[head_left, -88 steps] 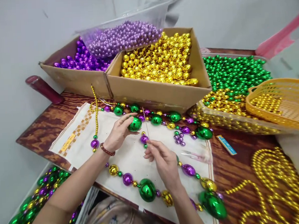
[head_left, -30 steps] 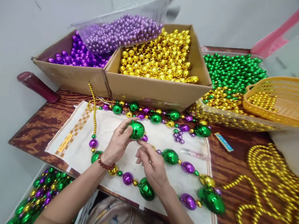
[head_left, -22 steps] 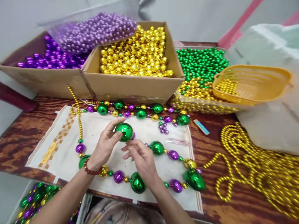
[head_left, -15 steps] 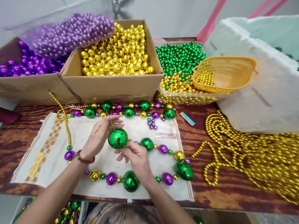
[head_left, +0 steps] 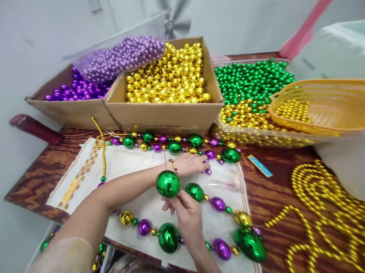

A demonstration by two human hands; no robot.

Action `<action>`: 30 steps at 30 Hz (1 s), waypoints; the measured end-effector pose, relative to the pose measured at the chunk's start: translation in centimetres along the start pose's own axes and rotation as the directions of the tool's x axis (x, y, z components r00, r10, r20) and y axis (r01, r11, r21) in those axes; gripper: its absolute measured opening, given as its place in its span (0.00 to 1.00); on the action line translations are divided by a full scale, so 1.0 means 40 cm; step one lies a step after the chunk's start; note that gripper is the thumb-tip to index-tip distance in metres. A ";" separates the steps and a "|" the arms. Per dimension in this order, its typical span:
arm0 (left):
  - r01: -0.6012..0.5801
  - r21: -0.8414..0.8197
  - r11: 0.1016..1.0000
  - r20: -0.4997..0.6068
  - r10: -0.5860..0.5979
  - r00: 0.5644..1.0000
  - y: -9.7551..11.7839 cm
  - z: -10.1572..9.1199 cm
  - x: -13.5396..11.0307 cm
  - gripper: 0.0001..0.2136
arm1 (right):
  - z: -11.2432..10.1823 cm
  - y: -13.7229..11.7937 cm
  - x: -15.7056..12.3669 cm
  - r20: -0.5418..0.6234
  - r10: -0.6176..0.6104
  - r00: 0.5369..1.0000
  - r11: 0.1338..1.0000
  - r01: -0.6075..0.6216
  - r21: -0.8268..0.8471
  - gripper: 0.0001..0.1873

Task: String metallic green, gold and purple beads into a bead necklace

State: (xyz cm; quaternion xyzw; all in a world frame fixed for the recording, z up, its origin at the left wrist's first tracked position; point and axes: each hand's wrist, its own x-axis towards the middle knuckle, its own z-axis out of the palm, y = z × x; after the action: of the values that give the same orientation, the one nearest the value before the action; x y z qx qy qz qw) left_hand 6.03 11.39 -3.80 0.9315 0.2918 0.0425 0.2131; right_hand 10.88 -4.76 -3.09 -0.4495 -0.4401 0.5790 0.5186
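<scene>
My right hand (head_left: 185, 211) pinches a thin needle (head_left: 165, 162) from below, over the white cloth (head_left: 131, 159). A large shiny green ball (head_left: 168, 184) sits threaded on that needle just above the fingers. My left hand (head_left: 191, 163), with a bead bracelet on the wrist, reaches right across the cloth. Its fingertips are closed together on a small cluster of purple beads (head_left: 207, 170). A long strand of green, purple and gold balls (head_left: 218, 204) loops over the cloth around both hands.
Cardboard boxes of purple balls (head_left: 76, 89) and gold balls (head_left: 167, 76) stand behind the cloth. A tray of green and gold beads (head_left: 250, 84), an orange basket (head_left: 324, 104) and gold bead strands (head_left: 333, 214) fill the right. A dark red cylinder (head_left: 35, 128) lies at left.
My left hand let go of the green ball and reached right to the small purple beads. My right hand now holds the needle with the ball alone. The camera swung back left.
</scene>
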 end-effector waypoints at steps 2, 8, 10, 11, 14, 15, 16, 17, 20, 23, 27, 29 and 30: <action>0.022 0.024 0.999 0.005 -0.022 1.000 -0.003 0.001 0.000 0.09 | -0.003 0.003 0.001 0.001 -0.002 1.000 1.000 0.002 -0.026 0.12; 0.072 -0.531 0.844 -0.329 -0.284 0.900 -0.027 -0.046 -0.098 0.04 | -0.003 -0.021 0.012 -0.019 -0.063 0.998 0.995 0.062 -0.077 0.11; -0.012 -0.809 0.588 -0.363 -0.482 0.797 -0.033 -0.082 -0.173 0.02 | 0.002 -0.027 0.020 -0.023 -0.077 0.997 0.995 0.076 -0.070 0.09; -0.071 -0.908 0.412 -0.320 -0.577 0.751 -0.033 -0.102 -0.214 0.04 | 0.005 -0.029 0.024 -0.017 -0.079 0.997 0.995 0.077 -0.064 0.08; -0.262 -0.965 -0.023 -0.163 -0.731 0.663 -0.026 -0.154 -0.333 0.09 | 0.017 -0.028 0.033 0.023 -0.070 0.997 0.996 0.071 -0.062 0.07; -0.311 -0.945 -0.099 -0.136 -0.747 0.651 -0.022 -0.166 -0.364 0.10 | 0.021 -0.026 0.035 0.035 -0.068 0.997 0.995 0.070 -0.071 0.07; -0.349 -0.926 -0.146 -0.124 -0.754 0.645 -0.018 -0.174 -0.390 0.10 | 0.024 -0.025 0.035 0.043 -0.068 0.997 0.994 0.071 -0.085 0.07; -0.380 -0.909 -0.174 -0.122 -0.759 0.640 -0.015 -0.179 -0.411 0.09 | 0.028 -0.023 0.035 0.047 -0.071 0.996 0.992 0.075 -0.102 0.06; -0.442 -0.874 -0.204 -0.132 -0.775 0.618 -0.011 -0.180 -0.443 0.07 | 0.037 -0.020 0.032 0.056 -0.081 0.995 0.985 0.088 -0.149 0.07; -0.472 -0.853 -0.225 -0.123 -0.791 0.599 -0.017 -0.171 -0.456 0.04 | 0.043 -0.020 0.029 0.075 -0.086 0.993 0.978 0.099 -0.183 0.07; -0.481 -0.839 -0.257 -0.107 -0.788 0.607 -0.029 -0.163 -0.470 0.05 | 0.049 -0.023 0.026 0.080 -0.105 0.991 0.971 0.119 -0.207 0.07; -0.482 -0.839 -0.253 -0.112 -0.786 0.608 -0.033 -0.160 -0.475 0.06 | 0.051 -0.026 0.025 0.080 -0.103 0.991 0.970 0.118 -0.211 0.07; -0.482 -0.840 -0.249 -0.117 -0.785 0.608 -0.035 -0.159 -0.478 0.06 | 0.051 -0.027 0.025 0.086 -0.102 0.991 0.970 0.118 -0.214 0.07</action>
State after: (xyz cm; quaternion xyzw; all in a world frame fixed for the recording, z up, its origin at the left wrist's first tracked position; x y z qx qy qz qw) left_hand -11.79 4.06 2.25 0.1938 0.3424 0.5914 0.7039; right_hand 9.04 -3.77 -1.69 -0.4568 -0.5442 0.5138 0.4807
